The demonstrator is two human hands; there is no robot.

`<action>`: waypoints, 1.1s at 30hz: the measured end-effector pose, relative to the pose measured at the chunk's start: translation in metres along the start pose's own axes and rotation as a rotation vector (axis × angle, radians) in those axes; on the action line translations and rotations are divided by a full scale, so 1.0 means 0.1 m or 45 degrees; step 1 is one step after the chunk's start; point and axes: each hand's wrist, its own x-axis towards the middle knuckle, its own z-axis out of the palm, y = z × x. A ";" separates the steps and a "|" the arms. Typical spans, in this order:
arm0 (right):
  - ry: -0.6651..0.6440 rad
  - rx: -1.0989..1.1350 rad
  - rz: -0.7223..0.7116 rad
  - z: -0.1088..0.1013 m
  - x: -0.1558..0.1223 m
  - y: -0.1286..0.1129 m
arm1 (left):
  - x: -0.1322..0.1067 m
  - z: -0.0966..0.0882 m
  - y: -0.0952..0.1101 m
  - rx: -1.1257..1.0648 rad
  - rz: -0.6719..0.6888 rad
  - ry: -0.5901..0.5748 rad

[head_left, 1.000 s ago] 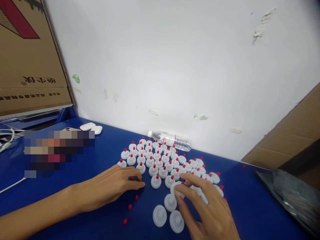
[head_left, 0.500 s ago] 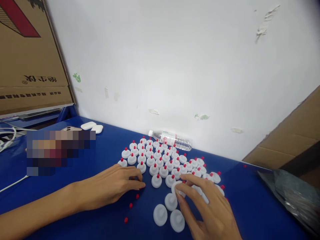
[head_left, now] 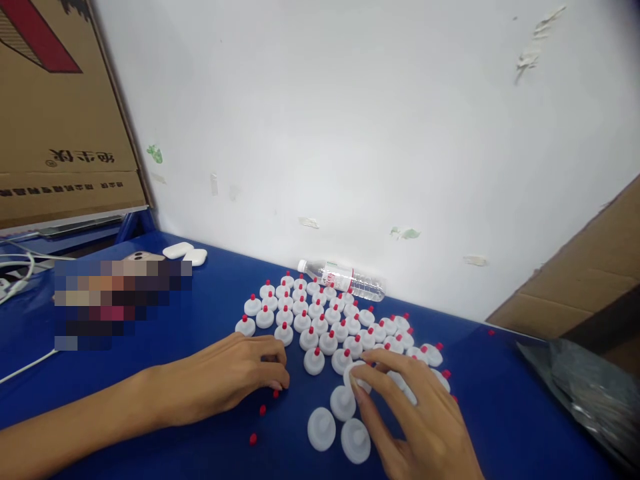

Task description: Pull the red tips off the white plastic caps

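Observation:
Several white plastic caps with red tips [head_left: 320,320] stand in rows on the blue table [head_left: 210,300]. Three white caps without red tips [head_left: 340,427] lie nearest me. My left hand [head_left: 235,377] rests on the table with its fingers curled, fingertips pinched at something I cannot make out, next to small loose red tips [head_left: 261,410]. My right hand [head_left: 415,420] has thumb and fingers closed round a white cap [head_left: 356,375] at the front of the group.
A clear water bottle [head_left: 345,280] lies against the white wall. White earbud cases [head_left: 185,253] and white cables [head_left: 20,273] sit at the left. Cardboard boxes stand at left [head_left: 60,113] and right [head_left: 575,280]. A dark plastic bag [head_left: 585,387] lies at the right.
Almost nothing has moved. My left fingertips have curled in slightly; my right hand keeps its hold on the white cap.

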 end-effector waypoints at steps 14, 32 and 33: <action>-0.025 0.032 0.001 0.00 -0.02 -0.02 | 0.03 -0.05 0.02 -0.153 -0.013 0.032; -0.144 0.121 -0.160 0.07 0.00 -0.02 | 0.03 -0.05 0.02 -0.204 -0.018 0.045; -0.158 0.116 -0.171 0.07 -0.01 -0.02 | 0.03 -0.05 0.02 -0.196 -0.017 0.044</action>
